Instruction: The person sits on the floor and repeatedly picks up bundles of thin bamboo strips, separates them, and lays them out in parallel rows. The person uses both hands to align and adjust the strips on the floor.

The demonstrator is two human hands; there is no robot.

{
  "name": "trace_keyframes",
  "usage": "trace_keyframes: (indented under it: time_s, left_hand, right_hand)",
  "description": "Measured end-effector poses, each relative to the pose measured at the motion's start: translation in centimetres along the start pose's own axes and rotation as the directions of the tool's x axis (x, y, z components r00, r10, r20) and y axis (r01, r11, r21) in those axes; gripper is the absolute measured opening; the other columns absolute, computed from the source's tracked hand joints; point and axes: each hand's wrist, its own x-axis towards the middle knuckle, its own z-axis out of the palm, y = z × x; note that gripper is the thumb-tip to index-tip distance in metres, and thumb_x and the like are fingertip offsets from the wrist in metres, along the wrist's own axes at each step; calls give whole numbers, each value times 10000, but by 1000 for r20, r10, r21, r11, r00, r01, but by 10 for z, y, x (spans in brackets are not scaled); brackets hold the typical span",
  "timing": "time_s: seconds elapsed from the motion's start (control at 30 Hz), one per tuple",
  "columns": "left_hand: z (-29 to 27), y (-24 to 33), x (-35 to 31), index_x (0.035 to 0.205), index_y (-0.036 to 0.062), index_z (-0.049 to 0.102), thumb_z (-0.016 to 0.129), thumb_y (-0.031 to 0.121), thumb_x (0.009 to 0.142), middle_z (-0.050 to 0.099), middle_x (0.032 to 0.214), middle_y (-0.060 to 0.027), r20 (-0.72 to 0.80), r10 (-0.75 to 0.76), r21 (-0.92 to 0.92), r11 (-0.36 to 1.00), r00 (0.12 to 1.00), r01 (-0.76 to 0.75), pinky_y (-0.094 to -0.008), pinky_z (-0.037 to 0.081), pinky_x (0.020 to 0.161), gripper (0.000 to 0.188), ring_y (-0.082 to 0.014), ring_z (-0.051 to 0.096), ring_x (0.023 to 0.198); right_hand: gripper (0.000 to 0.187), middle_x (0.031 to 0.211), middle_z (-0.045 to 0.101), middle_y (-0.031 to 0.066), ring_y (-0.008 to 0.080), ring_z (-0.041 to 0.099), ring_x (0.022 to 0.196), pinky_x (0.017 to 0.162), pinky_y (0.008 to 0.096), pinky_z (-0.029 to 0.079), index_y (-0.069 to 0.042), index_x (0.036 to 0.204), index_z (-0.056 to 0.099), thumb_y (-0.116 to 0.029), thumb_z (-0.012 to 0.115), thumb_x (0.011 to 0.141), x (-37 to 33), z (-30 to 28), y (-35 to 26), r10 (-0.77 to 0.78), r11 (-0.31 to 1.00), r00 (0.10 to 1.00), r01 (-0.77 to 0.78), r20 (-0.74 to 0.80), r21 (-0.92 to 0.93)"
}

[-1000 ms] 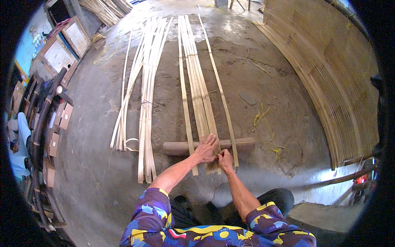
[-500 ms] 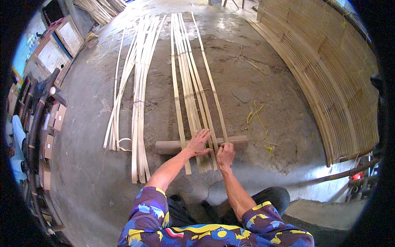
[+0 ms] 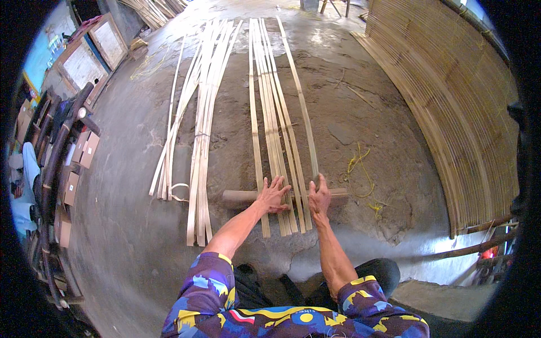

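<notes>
Long, pale bamboo strips (image 3: 270,121) lie lengthwise on the floor before me, their near ends crossing a brown log (image 3: 239,198). My left hand (image 3: 273,196) rests flat over them at the log, fingers spread. To its right, my right hand (image 3: 319,198) has the near end of a separate bamboo strip (image 3: 303,104) between thumb and forefinger, the forefinger pointing along it. The very end of that strip is hidden by the hand. Left of these lies a thicker bundle of bamboo strips (image 3: 201,146), bound around its middle, with a few loose ones beside it.
A large slatted bamboo panel (image 3: 437,107) leans along the right side. Yellow twine (image 3: 360,166) lies on the floor near the log's right end. Dark bamboo poles (image 3: 59,152) and brown boxes (image 3: 85,148) line the left. More strips (image 3: 151,12) are heaped at the far left.
My right hand has shifted slightly right and away from me, and its forefinger has straightened along the strip. The single strip stands farther from the others. My left hand stays on the strips.
</notes>
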Motion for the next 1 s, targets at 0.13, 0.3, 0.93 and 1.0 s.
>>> trace_keyframes:
  time_s: [0.13,0.3,0.93,1.0]
  left_hand:
    - [4,-5,-3,1300,133,263,521,546,704,146,1371,-154,-40,-2,-89,996,999,-2,-546,108,998,770,-313,107,1275]
    - [16,-20,-1,1291,48,237,517,395,763,165,1357,-181,-269,-209,-144,974,940,175,-519,152,993,691,-322,133,1267]
    - [51,-40,44,880,10,583,476,126,696,601,862,-177,5,-915,-990,52,403,131,-378,422,747,242,-298,567,801]
    - [52,-34,43,870,13,581,466,126,717,599,858,-182,-15,-924,-977,95,382,193,-384,422,752,222,-313,564,822]
  right_hand:
    - [410,995,550,233,361,542,910,779,407,425,0,1148,436,-168,500,779,3,18,3,-55,998,994,52,96,31]
    - [388,1033,532,241,352,519,967,817,385,414,44,1115,455,-150,498,782,-3,35,-1,38,998,969,-50,244,41]
    - [425,629,507,33,90,462,473,419,240,381,-7,1243,354,-91,466,842,-47,89,10,-1,956,853,-153,522,251]
    - [416,621,494,27,92,465,466,419,252,388,-16,1233,370,-79,468,834,-42,94,21,54,940,840,-225,539,255]
